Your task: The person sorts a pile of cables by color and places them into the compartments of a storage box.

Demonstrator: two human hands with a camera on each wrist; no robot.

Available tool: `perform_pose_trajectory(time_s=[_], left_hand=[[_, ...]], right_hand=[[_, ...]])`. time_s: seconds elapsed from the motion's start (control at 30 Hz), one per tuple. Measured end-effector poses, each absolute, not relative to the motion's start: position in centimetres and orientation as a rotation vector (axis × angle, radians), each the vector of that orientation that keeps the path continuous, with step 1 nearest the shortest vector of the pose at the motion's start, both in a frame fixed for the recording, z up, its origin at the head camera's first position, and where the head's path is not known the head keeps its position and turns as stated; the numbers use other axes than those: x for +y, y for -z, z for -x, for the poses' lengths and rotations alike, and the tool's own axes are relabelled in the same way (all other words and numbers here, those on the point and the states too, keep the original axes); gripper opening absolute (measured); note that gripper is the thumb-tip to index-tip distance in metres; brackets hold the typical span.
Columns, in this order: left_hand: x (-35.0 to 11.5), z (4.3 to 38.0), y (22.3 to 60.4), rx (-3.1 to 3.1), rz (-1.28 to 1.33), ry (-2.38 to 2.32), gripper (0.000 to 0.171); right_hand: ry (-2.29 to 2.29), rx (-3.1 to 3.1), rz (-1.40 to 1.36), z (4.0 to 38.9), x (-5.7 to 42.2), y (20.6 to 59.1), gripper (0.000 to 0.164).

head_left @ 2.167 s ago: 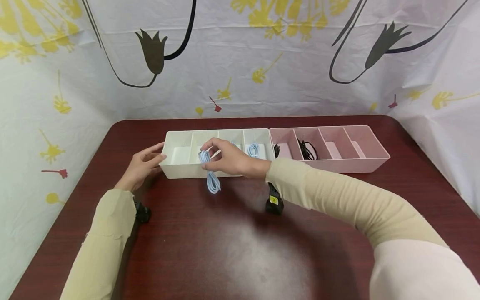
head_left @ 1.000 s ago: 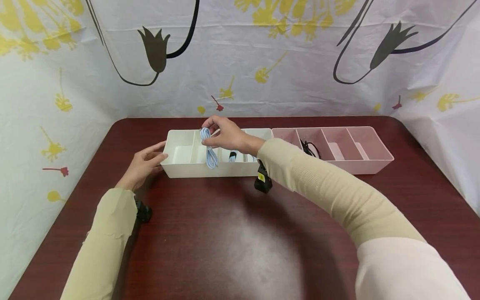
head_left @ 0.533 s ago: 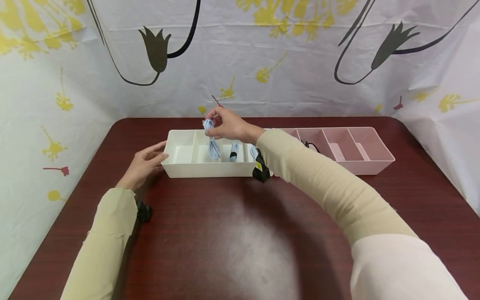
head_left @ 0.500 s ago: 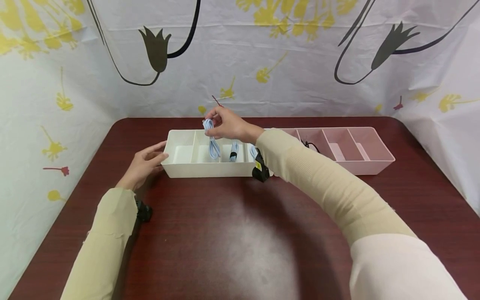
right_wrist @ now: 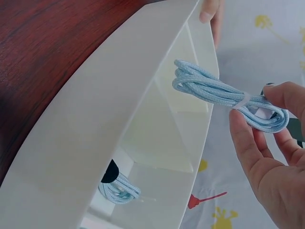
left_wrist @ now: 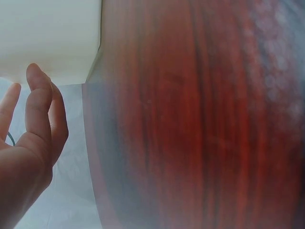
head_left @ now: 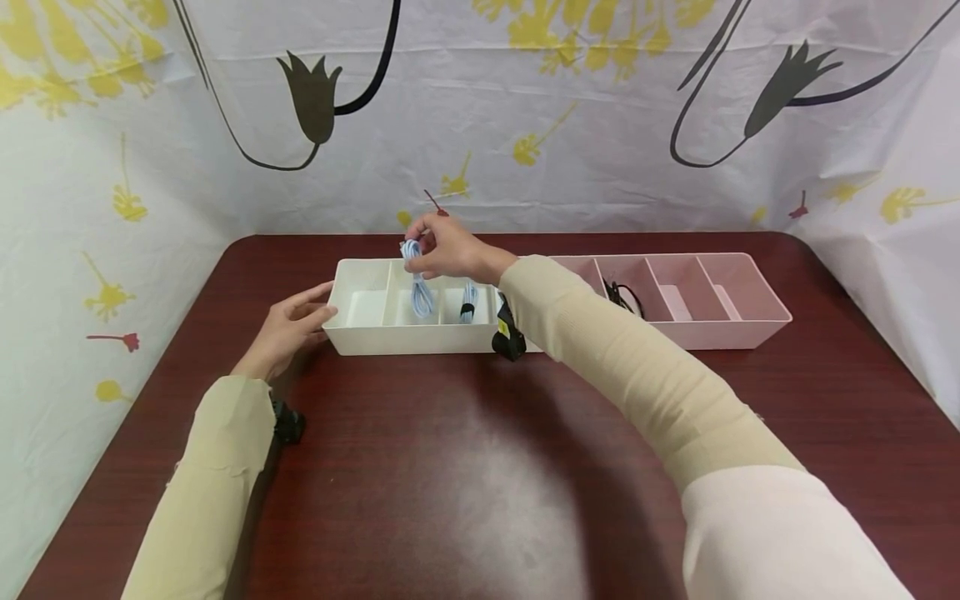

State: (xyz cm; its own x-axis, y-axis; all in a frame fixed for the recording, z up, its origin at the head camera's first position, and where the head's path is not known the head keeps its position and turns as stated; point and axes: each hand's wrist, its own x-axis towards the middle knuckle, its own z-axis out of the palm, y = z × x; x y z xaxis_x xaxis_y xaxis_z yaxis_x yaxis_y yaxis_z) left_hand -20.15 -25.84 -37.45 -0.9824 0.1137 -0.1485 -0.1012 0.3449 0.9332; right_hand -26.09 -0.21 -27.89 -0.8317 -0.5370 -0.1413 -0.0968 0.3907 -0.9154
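Observation:
My right hand [head_left: 450, 247] pinches a coiled light-blue cable [head_left: 420, 287] between thumb and fingers. The coil hangs over the second compartment from the left of a white divided box [head_left: 408, 340]. In the right wrist view a pale band wraps the held cable [right_wrist: 209, 89]. Another light-blue cable [head_left: 468, 302], tied with a black strap, lies in the third compartment. My left hand [head_left: 283, 329] touches the box's left end with its fingertips; the left wrist view shows its fingers [left_wrist: 38, 107] extended, slightly bent, against the box wall [left_wrist: 47, 38].
A pink divided box [head_left: 731, 335] adjoins the white one on the right, with a black cable [head_left: 624, 297] in one compartment. My right forearm hides where the boxes meet. Both stand on a dark red wooden table [head_left: 390, 467] before a patterned white curtain [head_left: 592, 192].
My right hand has carried the light-blue cable from the white box's front side back over the second compartment, with a slight leftward shift most recently. My left hand has stayed at the box's end.

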Motion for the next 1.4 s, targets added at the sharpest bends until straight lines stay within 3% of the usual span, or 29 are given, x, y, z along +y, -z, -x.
perform_pose_trajectory(time_s=[1.4], left_hand=[[-25.8, 20.2, 37.5, 2.41, 0.015, -1.697, 0.063]], right_hand=[[1.209, 2.4, 0.487, 25.5, -2.1, 31.2, 0.035]])
